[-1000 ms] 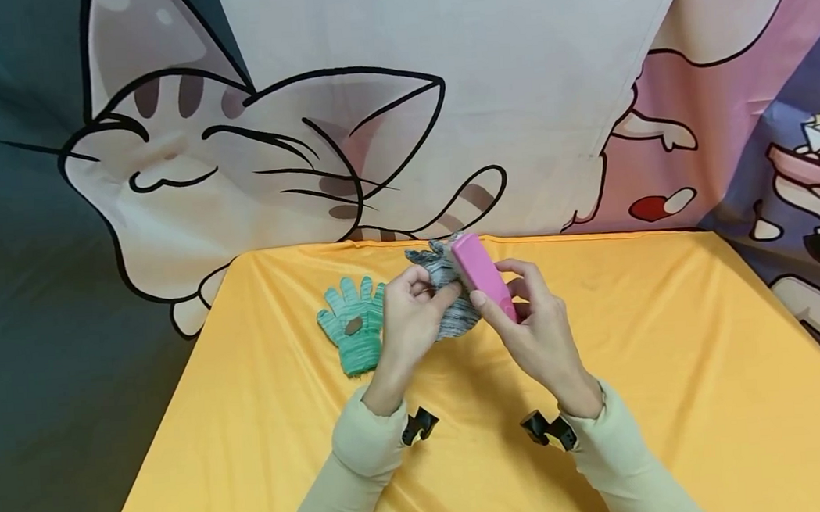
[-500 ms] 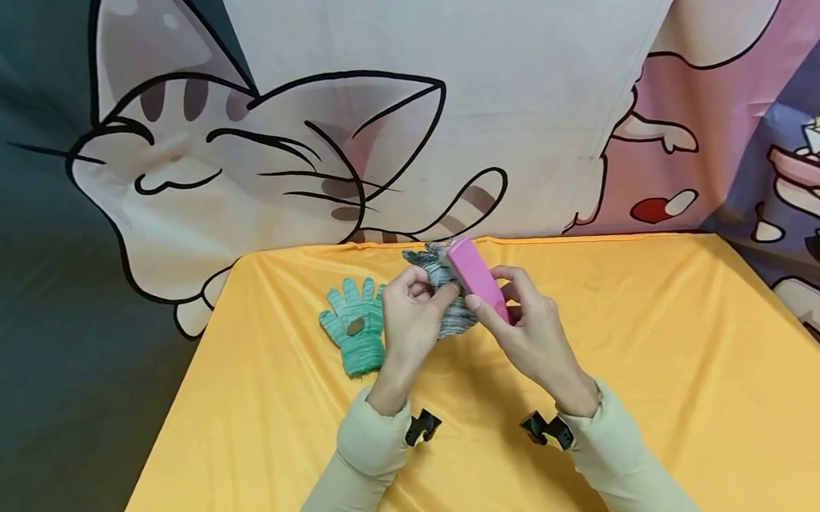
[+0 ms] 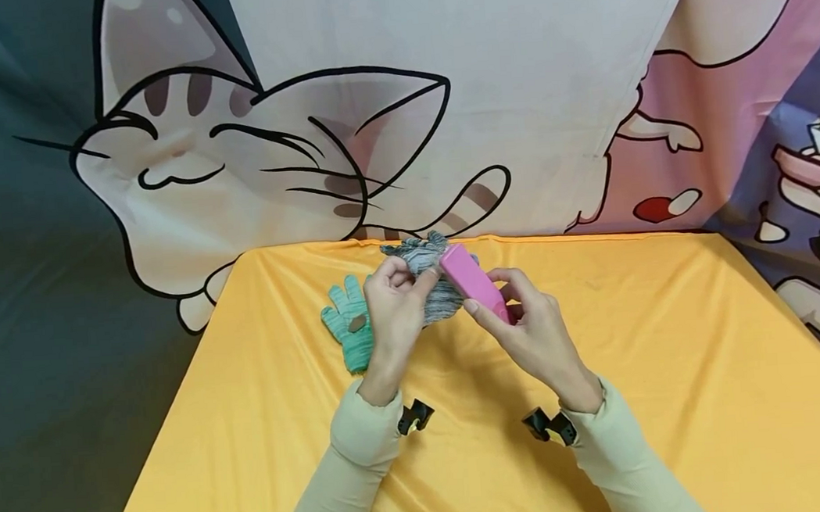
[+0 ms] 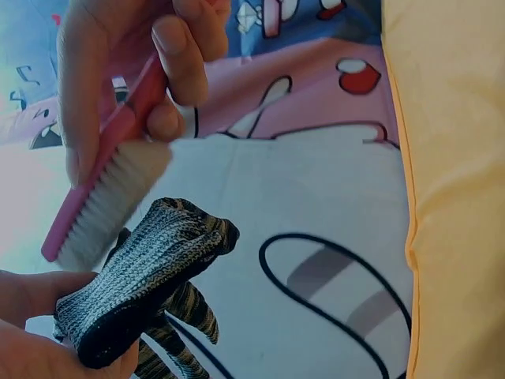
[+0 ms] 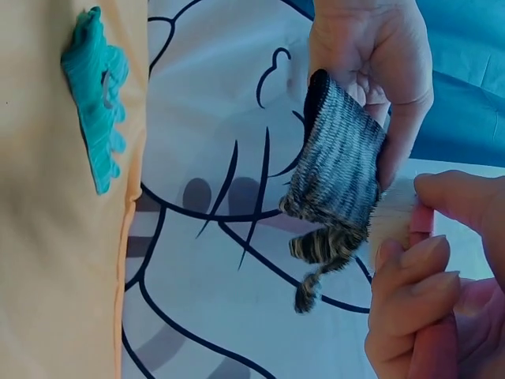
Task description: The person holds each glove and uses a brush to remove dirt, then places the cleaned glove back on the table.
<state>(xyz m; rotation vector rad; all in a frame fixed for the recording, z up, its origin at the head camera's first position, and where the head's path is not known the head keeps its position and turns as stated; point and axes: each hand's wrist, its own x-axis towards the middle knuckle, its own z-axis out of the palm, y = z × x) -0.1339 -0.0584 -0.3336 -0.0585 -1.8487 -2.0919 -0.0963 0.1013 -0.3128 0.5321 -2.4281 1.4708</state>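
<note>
My left hand (image 3: 394, 312) pinches a grey and black knitted glove (image 3: 443, 299) and holds it up over the far part of the table. A pink brush (image 3: 475, 285) is gripped by my right hand (image 3: 536, 333), its thumb and fingers round the pink body. Pale bristles (image 4: 114, 197) show in the left wrist view, close to the knitted surface; whether they touch it I cannot tell. The glove's fingers (image 5: 319, 249) dangle loose in the right wrist view. A green knitted glove (image 3: 350, 334) lies beside my left hand, which partly covers it. It bears a brownish patch (image 3: 357, 323).
A yellow cloth (image 3: 641, 351) covers the table, with its far edge just beyond the hands. Behind stands a backdrop (image 3: 547, 83) with cartoon cat drawings. Small black devices (image 3: 416, 417) sit at both wrists.
My left hand has shifted slightly left and away with the grey glove, and now hides more of the green one. The brush has moved a little left and tilted somewhat flatter.
</note>
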